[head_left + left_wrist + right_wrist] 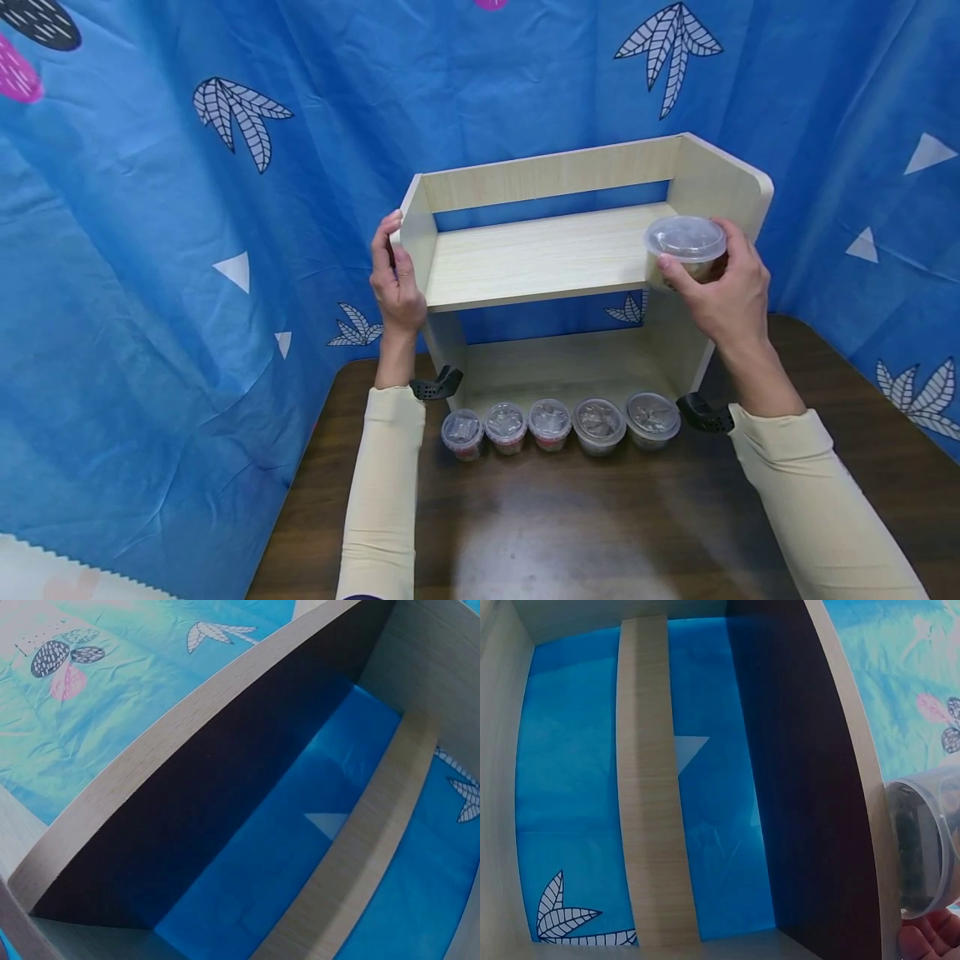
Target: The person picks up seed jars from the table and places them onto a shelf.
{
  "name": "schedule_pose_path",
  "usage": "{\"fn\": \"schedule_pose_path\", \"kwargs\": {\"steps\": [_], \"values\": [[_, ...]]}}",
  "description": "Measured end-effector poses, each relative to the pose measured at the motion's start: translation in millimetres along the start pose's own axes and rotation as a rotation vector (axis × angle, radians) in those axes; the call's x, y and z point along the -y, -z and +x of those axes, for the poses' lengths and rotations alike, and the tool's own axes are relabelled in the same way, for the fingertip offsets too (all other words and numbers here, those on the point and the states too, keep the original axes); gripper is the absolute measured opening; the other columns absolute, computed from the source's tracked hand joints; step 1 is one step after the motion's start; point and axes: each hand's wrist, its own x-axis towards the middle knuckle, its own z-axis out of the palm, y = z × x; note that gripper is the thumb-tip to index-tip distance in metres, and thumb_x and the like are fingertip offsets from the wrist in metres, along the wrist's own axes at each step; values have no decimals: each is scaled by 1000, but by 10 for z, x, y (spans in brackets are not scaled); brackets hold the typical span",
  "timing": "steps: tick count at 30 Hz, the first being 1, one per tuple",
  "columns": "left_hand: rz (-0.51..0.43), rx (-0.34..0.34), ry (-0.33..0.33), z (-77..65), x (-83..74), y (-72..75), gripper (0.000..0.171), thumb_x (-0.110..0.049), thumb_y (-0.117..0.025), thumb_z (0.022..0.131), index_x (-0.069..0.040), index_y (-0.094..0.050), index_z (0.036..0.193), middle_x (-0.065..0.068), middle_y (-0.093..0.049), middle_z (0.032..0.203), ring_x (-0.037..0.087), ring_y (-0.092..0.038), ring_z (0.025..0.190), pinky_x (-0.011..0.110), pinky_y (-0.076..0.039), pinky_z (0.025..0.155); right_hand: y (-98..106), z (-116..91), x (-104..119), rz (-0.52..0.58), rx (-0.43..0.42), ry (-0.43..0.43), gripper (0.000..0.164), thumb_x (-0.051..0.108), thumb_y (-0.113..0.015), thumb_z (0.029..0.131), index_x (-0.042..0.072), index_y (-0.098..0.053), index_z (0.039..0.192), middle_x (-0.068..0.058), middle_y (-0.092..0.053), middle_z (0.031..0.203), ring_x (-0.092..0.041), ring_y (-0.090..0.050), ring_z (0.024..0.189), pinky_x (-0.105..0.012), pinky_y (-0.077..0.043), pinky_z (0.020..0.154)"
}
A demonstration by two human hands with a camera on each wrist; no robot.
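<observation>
My right hand (pixel 723 279) grips a round clear plastic tub with a lid (pixel 686 239) at the front right of a pale wooden shelf's upper board (pixel 540 254). In the right wrist view the tub (pixel 919 847) appears beside the board's front edge, with some fingertips (pixel 930 937) below it. My left hand (pixel 397 283) holds the front edge of the shelf's left side panel (pixel 422 233). In the left wrist view the shelf's boards show, but no hand. What the tub holds is hard to make out.
Several lidded tubs (pixel 550 421) stand in a row on the dark wooden table (pixel 547 517), in front of the shelf's lower board (pixel 555 367). The smaller ones on the left show red near the base. A blue patterned curtain (pixel 495 75) hangs behind and at the sides.
</observation>
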Motion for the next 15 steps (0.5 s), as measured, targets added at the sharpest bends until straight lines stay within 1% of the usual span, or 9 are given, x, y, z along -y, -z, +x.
{"fn": "schedule_pose_path", "kwargs": {"steps": [5,8,12,15], "values": [[-3,1,1,0,-2,6,33,15,-34,91,19,-41,124,39,-46,131,54,-50,117,49,-46,99,-10,0,20,-9,3,10,76,43,-71,85,12,-43,148,-15,-51,141,-34,-51,122,-55,-44,100],[-5,3,2,1,-2,9,33,15,-34,92,19,-41,124,39,-46,131,54,-49,117,51,-46,99,-18,5,29,-20,1,13,75,44,-71,85,11,-43,147,-15,-52,140,-33,-52,120,-55,-45,99],[-13,0,16,-1,2,7,33,15,-35,91,18,-40,124,39,-45,131,54,-48,118,51,-45,100,-30,17,35,-28,7,20,75,44,-70,86,10,-43,147,-16,-52,139,-34,-53,118,-56,-46,97],[-8,1,16,-5,12,9,33,16,-35,91,18,-40,124,39,-45,131,53,-49,118,46,-46,101,-38,25,38,-36,10,22,76,45,-70,86,10,-43,147,-16,-52,139,-34,-53,117,-56,-47,96]]}}
